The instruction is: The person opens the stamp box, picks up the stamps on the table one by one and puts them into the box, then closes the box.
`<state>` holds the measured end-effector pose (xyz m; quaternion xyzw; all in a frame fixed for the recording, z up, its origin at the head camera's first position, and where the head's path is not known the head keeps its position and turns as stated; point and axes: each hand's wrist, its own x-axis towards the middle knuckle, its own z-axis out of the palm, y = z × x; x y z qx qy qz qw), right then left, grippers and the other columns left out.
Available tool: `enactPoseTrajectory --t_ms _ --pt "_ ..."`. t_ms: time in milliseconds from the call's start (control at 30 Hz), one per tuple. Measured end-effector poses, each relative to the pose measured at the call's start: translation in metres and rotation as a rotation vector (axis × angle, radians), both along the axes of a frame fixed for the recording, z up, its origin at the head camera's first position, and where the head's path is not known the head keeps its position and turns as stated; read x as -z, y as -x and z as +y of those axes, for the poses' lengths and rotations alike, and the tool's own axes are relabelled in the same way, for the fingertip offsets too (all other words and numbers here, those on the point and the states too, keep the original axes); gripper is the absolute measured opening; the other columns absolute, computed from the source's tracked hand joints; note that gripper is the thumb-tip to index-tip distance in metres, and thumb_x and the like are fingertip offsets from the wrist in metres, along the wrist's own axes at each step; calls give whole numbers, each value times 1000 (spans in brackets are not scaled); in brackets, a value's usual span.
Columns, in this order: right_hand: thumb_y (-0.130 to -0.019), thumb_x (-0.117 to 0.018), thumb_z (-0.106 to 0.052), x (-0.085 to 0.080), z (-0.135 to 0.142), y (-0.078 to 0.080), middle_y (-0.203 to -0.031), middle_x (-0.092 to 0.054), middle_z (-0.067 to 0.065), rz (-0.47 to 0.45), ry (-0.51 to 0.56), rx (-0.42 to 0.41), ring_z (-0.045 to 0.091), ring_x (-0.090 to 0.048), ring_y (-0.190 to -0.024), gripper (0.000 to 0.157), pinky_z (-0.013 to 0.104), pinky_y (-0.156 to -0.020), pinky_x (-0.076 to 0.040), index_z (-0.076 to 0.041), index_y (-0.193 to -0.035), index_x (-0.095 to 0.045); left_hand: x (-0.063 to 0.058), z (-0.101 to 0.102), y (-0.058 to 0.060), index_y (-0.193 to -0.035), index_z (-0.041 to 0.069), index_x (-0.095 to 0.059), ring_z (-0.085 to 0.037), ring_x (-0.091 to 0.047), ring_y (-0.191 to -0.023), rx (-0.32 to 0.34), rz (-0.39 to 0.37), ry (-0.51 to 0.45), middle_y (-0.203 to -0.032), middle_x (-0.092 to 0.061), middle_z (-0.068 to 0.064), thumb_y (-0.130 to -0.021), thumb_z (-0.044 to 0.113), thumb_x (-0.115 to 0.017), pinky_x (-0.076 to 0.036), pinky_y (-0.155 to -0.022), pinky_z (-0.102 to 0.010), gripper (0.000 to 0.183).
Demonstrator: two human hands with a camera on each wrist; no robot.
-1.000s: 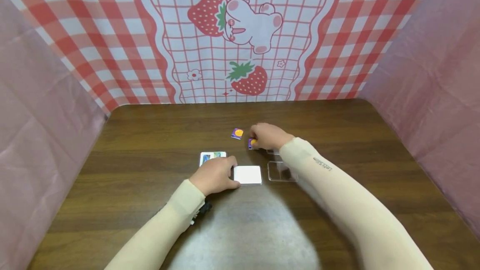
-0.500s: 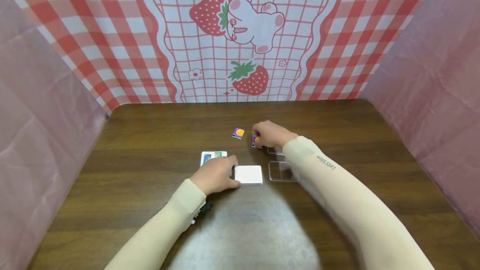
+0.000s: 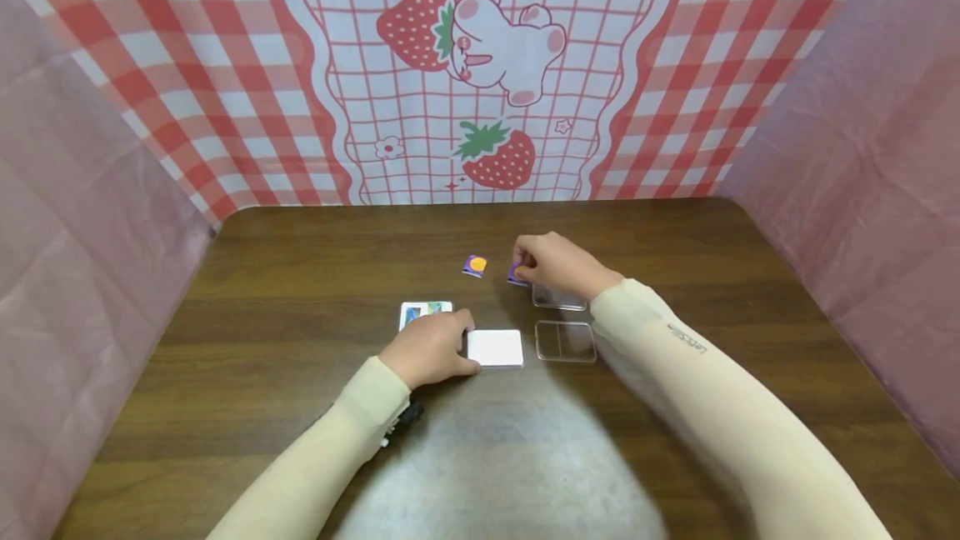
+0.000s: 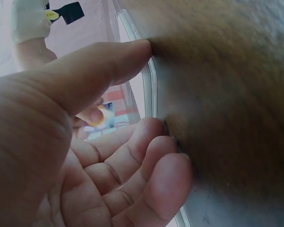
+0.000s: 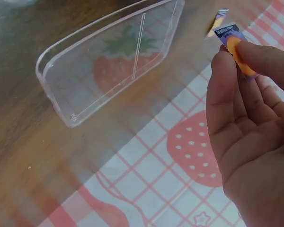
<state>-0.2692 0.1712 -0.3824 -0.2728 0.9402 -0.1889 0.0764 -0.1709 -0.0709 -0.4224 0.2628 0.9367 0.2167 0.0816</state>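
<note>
Curtained-off tabletop nook, wood-grain table (image 3: 300,273), strawberry-print backdrop (image 3: 480,73), pink side drapes (image 3: 75,257)

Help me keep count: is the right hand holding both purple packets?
No, the right hand pinches one packet while the other packet lies on the table.

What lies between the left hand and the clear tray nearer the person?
The white rectangle, right beside the left hand, then a narrow strip of bare wooden tabletop before the clear tray. The head view shows it.
</note>
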Motion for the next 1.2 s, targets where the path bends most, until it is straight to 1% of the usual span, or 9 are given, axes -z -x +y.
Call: enactPoseTrajectory --t_ms 167,267,400,533,633,700,833,1067,1200 --pt "-95 -76 -13 -3 3 -13 -83 -70 -4 45 8 -50 11 -60 -74 6 32 -71 -53 -13 -91 -71 0 0 0 -103 10 -65 -10 -56 -67 -2 8 2 -77 -60 5 -79 35 -89 -48 -64 -31 43" --pt "-95 -76 -14 -3 3 -23 -84 -72 -5 36 21 -79 8 -60 -72 4 31 -70 -53 -14 -91 -74 0 1 0 -104 9 -65 -10 -56 -67 -1 16 5 -76 -60 5 -79 35 -89 -48 -64 -31 43" --pt "-96 -75 -17 -3 2 -35 -86 -73 -9 25 11 -85 6 -61 -73 5 31 -70 -53 -19 -92 -77 1 1 0 -104 9 -65 -10 -56 -67 1 21 5 -76 -60 5 -79 35 -89 -48 -64 -32 43" --pt "-95 -77 -18 -2 0 -44 -89 -72 -11 63 -5 -97 6 -62 -77 5 32 -71 -53 -21 -91 -76 1 1 0 -103 9 -66 -10 -56 -67 -1 23 5 -76 -60 5 -78 35 -89 -48 -64 -32 43" --pt "-94 -78 -19 0 -1 -50 -88 -71 -11 66 7 -106 6 -62 -77 5 32 -72 -53 -21 -90 -76 1 1 0 -102 10 -66 -10 -56 -67 -1 25 5 -76 -60 5 -78 35 -90 -48 -64 -32 42" --pt "-94 -78 -20 1 -2 -53 -85 -70 -12 40 23 -112 5 -61 -76 5 31 -71 -52 -21 -90 -75 1 1 0 -101 10 -65 -10 -56 -67 -1 24 4 -75 -59 6 -78 35 -90 -48 -63 -32 42" --pt "-94 -78 -21 3 -4 -57 -80 -69 -13 -65 65 -131 3 -61 -73 5 28 -69 -52 -21 -90 -76 1 2 0 -100 10 -65 -10 -55 -66 0 22 2 -74 -58 5 -78 34 -90 -46 -62 -31 41" --pt "-93 -78 -15 8 -6 -58 -79 -69 -9 -243 110 -181 5 -60 -73 7 25 -70 -52 -15 -88 -73 -2 2 0 -102 9 -65 -11 -55 -65 -2 13 6 -74 -58 6 -79 34 -90 -46 -62 -31 42" --pt "-93 -78 -14 12 -7 -57 -79 -68 -8 -297 101 -173 6 -60 -73 8 25 -70 -52 -14 -87 -73 -2 3 -1 -102 10 -65 -11 -55 -65 -6 7 6 -74 -58 6 -79 34 -90 -46 -62 -31 42"
